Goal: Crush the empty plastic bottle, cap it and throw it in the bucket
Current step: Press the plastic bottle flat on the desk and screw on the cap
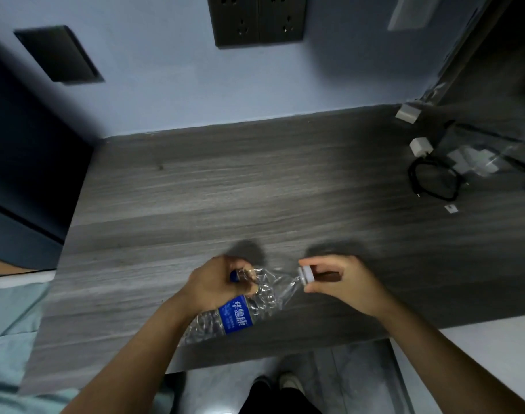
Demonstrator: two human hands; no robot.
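Nearest the camera, two bare forearms are reaching out over the front edge of a grey wood-grain surface (255, 180), with the floor and a pair of shoes (285, 383) showing below that edge. One clear plastic bottle (240, 309) is lying slantwise just above the near part of the surface, between the two hands; its body is looking crumpled and creased, full of dents, and a blue label with white characters is wrapping its middle. The left hand (213, 282) is clenching around the upper body of the bottle, its grip closing on the wrinkled plastic, so part of the label is peeking out between the fingers. The bottle's neck is pointing toward the right hand (342, 282), whose fingertips are pinching one white cap (305, 274) that is sitting at the bottle's mouth; whether the cap is fully seated cannot be told. Both hands are casting dark shadows on the surface just behind them. Farther back on the right, a coiled black cable (434, 182) is lying near three small white chargers or plugs, somewhat blurred. Beyond the surface, a pale blue wall is carrying two dark socket plates (258, 19) side by side and one dark plate (59, 53) off to the left.
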